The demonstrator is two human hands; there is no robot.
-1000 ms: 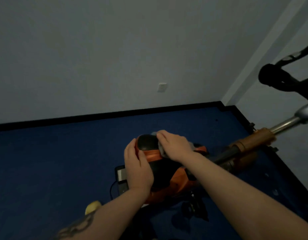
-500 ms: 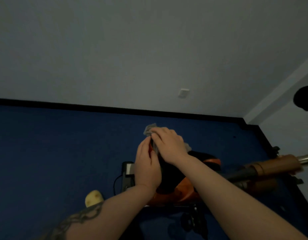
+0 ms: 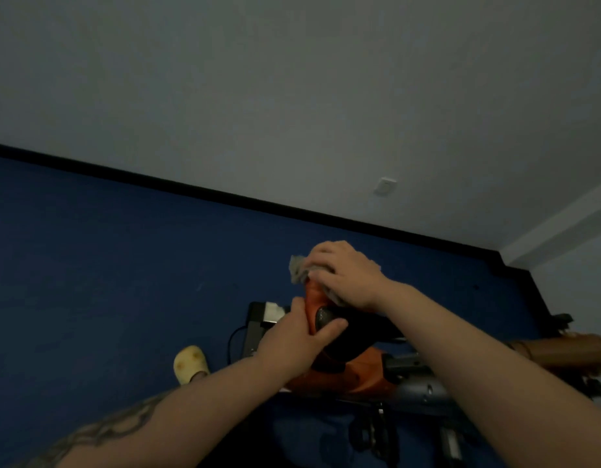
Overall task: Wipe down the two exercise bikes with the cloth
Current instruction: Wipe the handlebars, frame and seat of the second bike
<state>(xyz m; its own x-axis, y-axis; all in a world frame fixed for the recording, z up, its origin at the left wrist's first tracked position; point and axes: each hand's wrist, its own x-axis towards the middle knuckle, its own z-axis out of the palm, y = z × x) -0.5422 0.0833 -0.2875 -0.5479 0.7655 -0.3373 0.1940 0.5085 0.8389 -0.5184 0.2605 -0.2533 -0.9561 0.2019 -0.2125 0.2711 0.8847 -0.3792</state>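
The orange and black exercise bike (image 3: 343, 363) is seen low in the frame, standing on the blue floor (image 3: 106, 265). A grey cloth (image 3: 301, 268) is pressed onto the top front end of the bike by the right hand (image 3: 346, 275); its fingers are curled down together over the cloth, so that the fabric is gripped against the orange shell and only a crumpled corner is left showing beyond the fingertips. The near side of the same end of the bike is held by the left hand (image 3: 292, 339), with the thumb spread apart from the fingers and laid across the black panel, and the fingers wrapped round the far side, largely hidden. A yellow slipper (image 3: 190, 363) is seen on the floor just left of the bike. A white wall socket (image 3: 384, 186) is mounted on the grey wall (image 3: 292, 96) well above the bike.
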